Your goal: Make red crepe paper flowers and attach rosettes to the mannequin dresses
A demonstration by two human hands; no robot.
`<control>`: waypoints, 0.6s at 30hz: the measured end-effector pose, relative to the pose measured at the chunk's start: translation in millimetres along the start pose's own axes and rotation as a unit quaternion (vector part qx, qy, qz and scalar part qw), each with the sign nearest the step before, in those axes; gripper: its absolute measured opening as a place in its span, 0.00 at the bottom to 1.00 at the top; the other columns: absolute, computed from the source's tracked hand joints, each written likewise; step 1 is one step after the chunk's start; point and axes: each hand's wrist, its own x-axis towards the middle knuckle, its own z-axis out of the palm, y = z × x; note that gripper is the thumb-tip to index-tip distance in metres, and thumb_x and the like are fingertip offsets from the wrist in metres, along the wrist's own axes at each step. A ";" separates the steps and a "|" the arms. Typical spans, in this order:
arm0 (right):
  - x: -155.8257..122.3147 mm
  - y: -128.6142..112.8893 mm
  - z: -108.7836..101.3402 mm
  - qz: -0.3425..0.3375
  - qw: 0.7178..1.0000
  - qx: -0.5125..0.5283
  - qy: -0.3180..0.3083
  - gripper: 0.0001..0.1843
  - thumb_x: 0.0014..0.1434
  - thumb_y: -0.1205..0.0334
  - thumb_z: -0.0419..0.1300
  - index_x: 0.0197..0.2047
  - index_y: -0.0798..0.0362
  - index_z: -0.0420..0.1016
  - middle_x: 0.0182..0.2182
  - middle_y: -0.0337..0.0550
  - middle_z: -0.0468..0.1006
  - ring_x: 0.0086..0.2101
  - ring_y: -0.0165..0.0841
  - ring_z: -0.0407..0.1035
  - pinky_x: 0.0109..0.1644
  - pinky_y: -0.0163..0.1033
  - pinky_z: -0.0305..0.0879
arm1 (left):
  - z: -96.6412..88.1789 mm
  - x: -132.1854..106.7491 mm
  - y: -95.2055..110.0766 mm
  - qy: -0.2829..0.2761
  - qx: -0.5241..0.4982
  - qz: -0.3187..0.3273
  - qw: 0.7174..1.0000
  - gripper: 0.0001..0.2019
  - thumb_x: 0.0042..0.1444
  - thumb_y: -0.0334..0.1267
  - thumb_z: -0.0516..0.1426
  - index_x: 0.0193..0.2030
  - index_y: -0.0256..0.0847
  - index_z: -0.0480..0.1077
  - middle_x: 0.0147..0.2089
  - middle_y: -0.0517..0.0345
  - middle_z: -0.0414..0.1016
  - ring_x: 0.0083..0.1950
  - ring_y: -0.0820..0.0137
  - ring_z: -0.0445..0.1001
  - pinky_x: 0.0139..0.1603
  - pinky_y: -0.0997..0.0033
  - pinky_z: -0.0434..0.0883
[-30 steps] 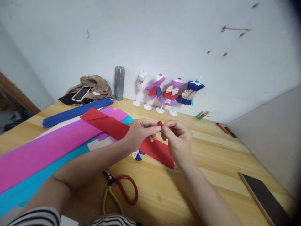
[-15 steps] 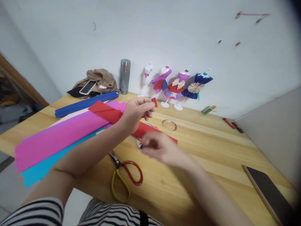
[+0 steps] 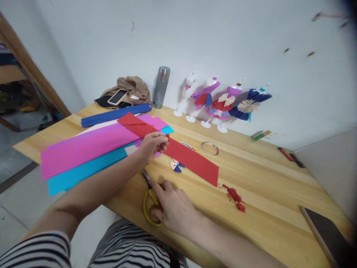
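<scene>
My left hand (image 3: 152,146) hovers over the red crepe paper strip (image 3: 192,162) and pinches a small folded red paper piece (image 3: 167,137) between thumb and fingers. My right hand (image 3: 173,206) lies on the scissors (image 3: 147,203) near the table's front edge, covering the handles, with its fingers curled round them. A yellow handle loop and part of the blade show beside the hand. A small blue, white and red paper fan (image 3: 176,165) lies just beyond the right hand.
Long pink (image 3: 89,149), cyan (image 3: 83,171) and blue (image 3: 117,114) crepe sheets cover the table's left. Several dressed mannequin figures (image 3: 223,106), a grey flask (image 3: 161,87), a phone on cloth (image 3: 118,96), a tape ring (image 3: 210,148), red scraps (image 3: 234,195) and a dark tablet (image 3: 326,234).
My hands parted: the left kept the small red piece and lowered it toward the red strip; the right swept down to the scissors. The camera view shifted left.
</scene>
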 end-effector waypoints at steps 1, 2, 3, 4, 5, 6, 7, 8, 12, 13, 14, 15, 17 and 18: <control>-0.8 0.2 0.4 0.008 1.000 0.003 -0.012 0.31 0.49 0.64 0.60 0.58 0.54 0.69 0.38 0.56 0.77 0.26 0.40 0.69 0.27 0.41 0.53 | -3.4 0.2 -0.7 0.006 -0.007 0.001 1.000 0.06 0.40 0.33 0.61 0.24 0.35 0.68 0.19 0.62 0.69 0.18 0.80 0.65 0.18 0.80 0.58; -2.0 0.9 0.5 0.015 1.000 0.009 -0.025 0.29 0.50 0.66 0.59 0.58 0.55 0.68 0.37 0.53 0.76 0.27 0.39 0.69 0.28 0.40 0.54 | -6.6 0.3 -0.8 0.012 -0.015 0.004 1.000 0.06 0.41 0.33 0.61 0.24 0.35 0.67 0.20 0.63 0.69 0.18 0.81 0.65 0.18 0.81 0.57; -3.6 2.3 0.1 0.021 0.999 0.018 -0.037 0.28 0.51 0.68 0.57 0.57 0.55 0.68 0.36 0.51 0.76 0.28 0.38 0.69 0.29 0.40 0.55 | -9.7 0.3 -0.5 0.016 -0.023 0.006 1.000 0.06 0.41 0.33 0.61 0.25 0.35 0.67 0.20 0.63 0.69 0.19 0.81 0.64 0.19 0.81 0.58; -6.0 4.7 -0.7 0.026 0.998 0.029 -0.042 0.28 0.51 0.70 0.56 0.57 0.54 0.68 0.36 0.50 0.76 0.29 0.37 0.69 0.30 0.39 0.56 | -12.5 0.1 0.1 0.020 -0.030 0.008 0.999 0.06 0.42 0.33 0.61 0.25 0.35 0.67 0.20 0.63 0.69 0.19 0.81 0.64 0.19 0.81 0.58; -9.2 8.2 -1.8 0.028 0.998 0.044 -0.042 0.28 0.50 0.71 0.56 0.56 0.54 0.67 0.36 0.48 0.75 0.29 0.36 0.68 0.31 0.39 0.56 | -15.1 -0.3 0.8 0.023 -0.038 0.010 0.999 0.06 0.42 0.33 0.61 0.25 0.35 0.67 0.21 0.63 0.69 0.20 0.82 0.64 0.20 0.81 0.58; -13.1 12.8 -3.1 0.031 0.997 0.063 -0.037 0.26 0.50 0.71 0.55 0.54 0.53 0.68 0.36 0.47 0.75 0.29 0.34 0.67 0.31 0.38 0.57 | -17.3 -0.8 1.2 0.024 -0.044 0.011 0.999 0.06 0.42 0.33 0.61 0.26 0.35 0.67 0.21 0.64 0.69 0.20 0.82 0.64 0.20 0.82 0.58; -17.8 18.7 -4.6 0.037 0.995 0.093 -0.027 0.22 0.51 0.71 0.56 0.51 0.52 0.69 0.34 0.44 0.74 0.28 0.33 0.66 0.31 0.38 0.57 | -19.1 -1.4 1.3 0.025 -0.048 0.011 0.998 0.06 0.43 0.33 0.61 0.26 0.35 0.67 0.21 0.64 0.69 0.20 0.82 0.64 0.20 0.82 0.58; -23.0 25.7 -6.3 0.043 0.989 0.140 -0.027 0.19 0.54 0.69 0.56 0.50 0.51 0.69 0.31 0.41 0.73 0.27 0.31 0.65 0.30 0.37 0.57 | -20.4 -2.1 0.9 0.026 -0.052 0.010 0.998 0.06 0.43 0.33 0.61 0.26 0.35 0.67 0.21 0.64 0.69 0.20 0.82 0.64 0.20 0.82 0.58; -44.2 60.3 -13.7 0.065 0.907 0.415 -0.021 0.18 0.57 0.56 0.62 0.50 0.49 0.67 0.28 0.39 0.69 0.26 0.30 0.65 0.28 0.35 0.60 | -20.7 -5.7 -4.0 0.016 -0.057 0.000 0.998 0.06 0.43 0.33 0.61 0.25 0.35 0.67 0.21 0.63 0.68 0.19 0.82 0.64 0.19 0.81 0.57; -47.9 68.6 -15.7 0.059 0.877 0.477 -0.022 0.23 0.56 0.52 0.64 0.53 0.47 0.66 0.31 0.40 0.70 0.27 0.30 0.66 0.26 0.35 0.60 | -19.8 -6.8 -5.8 0.009 -0.055 -0.003 0.998 0.06 0.43 0.33 0.61 0.25 0.35 0.67 0.21 0.63 0.69 0.19 0.82 0.64 0.19 0.81 0.57; -50.3 76.0 -17.7 0.043 0.843 0.535 -0.009 0.27 0.55 0.49 0.65 0.55 0.44 0.64 0.32 0.41 0.71 0.24 0.29 0.65 0.23 0.34 0.59 | -18.6 -8.2 -7.7 0.000 -0.050 -0.006 0.999 0.06 0.43 0.33 0.61 0.25 0.35 0.67 0.21 0.63 0.69 0.19 0.81 0.64 0.19 0.81 0.57; -51.2 82.1 -19.7 0.020 0.817 0.576 0.020 0.27 0.55 0.47 0.65 0.55 0.40 0.63 0.32 0.40 0.71 0.24 0.29 0.64 0.23 0.34 0.59 | -17.2 -9.7 -9.9 -0.013 -0.041 -0.008 0.999 0.06 0.43 0.33 0.61 0.25 0.35 0.68 0.21 0.62 0.69 0.19 0.81 0.64 0.18 0.81 0.57; -48.5 90.3 -23.4 0.000 0.802 0.589 0.097 0.29 0.52 0.47 0.67 0.54 0.36 0.63 0.32 0.39 0.71 0.26 0.31 0.66 0.27 0.38 0.63 | -13.9 -13.2 -14.4 -0.044 -0.012 -0.010 0.999 0.06 0.44 0.34 0.61 0.25 0.35 0.69 0.21 0.62 0.70 0.18 0.81 0.65 0.18 0.80 0.57; -45.1 92.7 -24.8 -0.005 0.806 0.580 0.115 0.30 0.50 0.47 0.69 0.54 0.36 0.63 0.33 0.40 0.70 0.27 0.32 0.65 0.27 0.39 0.63 | -12.2 -15.0 -16.7 -0.059 0.006 -0.008 0.998 0.06 0.44 0.34 0.61 0.24 0.35 0.69 0.21 0.62 0.70 0.18 0.81 0.65 0.17 0.80 0.57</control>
